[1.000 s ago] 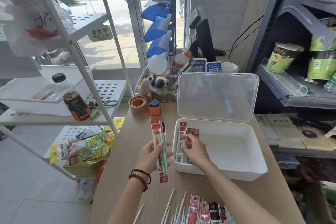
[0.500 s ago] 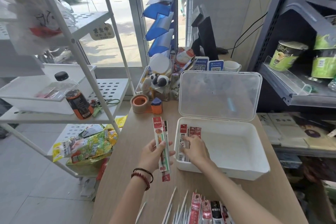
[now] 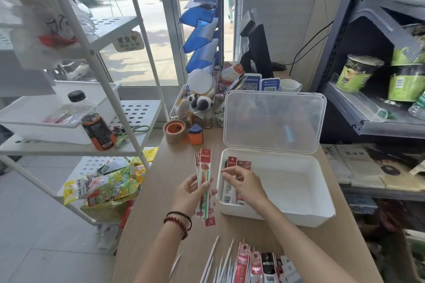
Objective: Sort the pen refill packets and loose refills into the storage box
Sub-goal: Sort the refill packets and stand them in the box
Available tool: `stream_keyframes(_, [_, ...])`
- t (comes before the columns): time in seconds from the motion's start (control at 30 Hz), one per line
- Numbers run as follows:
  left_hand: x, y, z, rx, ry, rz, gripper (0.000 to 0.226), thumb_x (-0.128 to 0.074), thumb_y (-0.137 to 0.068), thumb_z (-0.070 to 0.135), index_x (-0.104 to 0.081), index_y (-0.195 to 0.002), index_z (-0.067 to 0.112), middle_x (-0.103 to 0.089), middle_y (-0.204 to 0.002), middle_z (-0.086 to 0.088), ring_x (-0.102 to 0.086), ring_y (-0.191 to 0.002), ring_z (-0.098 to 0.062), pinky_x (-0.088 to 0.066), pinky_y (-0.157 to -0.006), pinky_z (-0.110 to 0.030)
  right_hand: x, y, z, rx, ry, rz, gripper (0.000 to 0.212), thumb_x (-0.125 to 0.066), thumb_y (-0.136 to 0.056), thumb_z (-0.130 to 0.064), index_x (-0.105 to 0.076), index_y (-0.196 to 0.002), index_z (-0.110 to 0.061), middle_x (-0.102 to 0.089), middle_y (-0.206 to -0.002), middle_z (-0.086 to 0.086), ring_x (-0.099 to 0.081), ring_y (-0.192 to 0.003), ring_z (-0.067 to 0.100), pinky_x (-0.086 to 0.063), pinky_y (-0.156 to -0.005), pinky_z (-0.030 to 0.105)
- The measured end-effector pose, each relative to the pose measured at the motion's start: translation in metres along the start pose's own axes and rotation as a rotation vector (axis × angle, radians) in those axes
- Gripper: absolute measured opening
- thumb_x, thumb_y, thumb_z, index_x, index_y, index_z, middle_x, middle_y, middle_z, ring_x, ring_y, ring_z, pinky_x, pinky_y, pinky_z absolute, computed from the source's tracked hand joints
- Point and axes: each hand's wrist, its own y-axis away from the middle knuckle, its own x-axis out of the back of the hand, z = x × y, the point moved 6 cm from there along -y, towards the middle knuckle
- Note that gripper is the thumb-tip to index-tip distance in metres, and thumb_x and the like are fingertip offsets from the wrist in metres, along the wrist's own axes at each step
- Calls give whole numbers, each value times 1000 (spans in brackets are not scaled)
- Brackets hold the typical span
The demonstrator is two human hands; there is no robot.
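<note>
Where bottom edge crops them, loose refills and row of spare packets lie on table, lower ends cut off, count unclear. Left hand grips held packets upright, fingers and thumb curled round middle; number in bunch hard to tell. Right hand above left end of box, fingers loosely bent, nothing in them, wrist hiding part of contents. Boxed packets lie packed against left wall. Clear lid stands open behind. Beyond, tape dispenser; clear bin holds plush toys, other contents blurred.
</note>
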Motion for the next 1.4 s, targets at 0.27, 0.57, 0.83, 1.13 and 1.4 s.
stream_keyframes(0.27, [-15, -2, -2, 8, -155, -82, 50, -75, -76, 16, -57, -122, 16, -74, -99, -5, -71, -91, -23, -53, -86, -52, 1, 6, -15, -60, -170, -89, 27, -78, -79, -32, -70, -101, -18, -74, -90, -5, -69, -75, 2, -47, -59, 10])
stream_keyframes(0.57, [-25, -4, -1, -26, -176, -159, 25, -62, -88, 10, -60, -107, 24, -75, -92, 0, -72, -79, -14, -59, -65, -36, 15, 4, 2, -189, -452, -8, 19, -57, -95, -30, -58, -99, -11, -73, -92, 2, -70, -83, 13, -57, -76, 32])
stream_keyframes(0.83, [-11, -10, -1, -19, -100, -81, 22, -59, -89, 6, -61, -106, 19, -75, -92, 6, -72, -82, -21, -59, -69, -44, 25, -6, 13, -241, -590, 140, 23, -49, -99, -35, -54, -99, -12, -71, -94, 7, -67, -76, 19, -56, -72, 34])
stream_keyframes(1.13, [-2, -12, -9, 4, -53, -36, 24, -59, -89, 6, -60, -111, 14, -75, -96, 1, -73, -81, -21, -59, -63, -38, 9, -15, 36, -263, -91, 193, 18, -65, -91, -21, -63, -109, -21, -67, -109, 0, -64, -93, 13, -50, -70, 18])
stream_keyframes(1.4, [-3, -11, -10, -4, -41, -44, 24, -59, -89, 7, -61, -111, 17, -74, -99, 0, -72, -85, -22, -59, -72, -44, -11, -12, 21, -195, 87, 281, 35, -54, -97, -11, -58, -132, -14, -61, -131, 2, -57, -121, 16, -40, -96, 16])
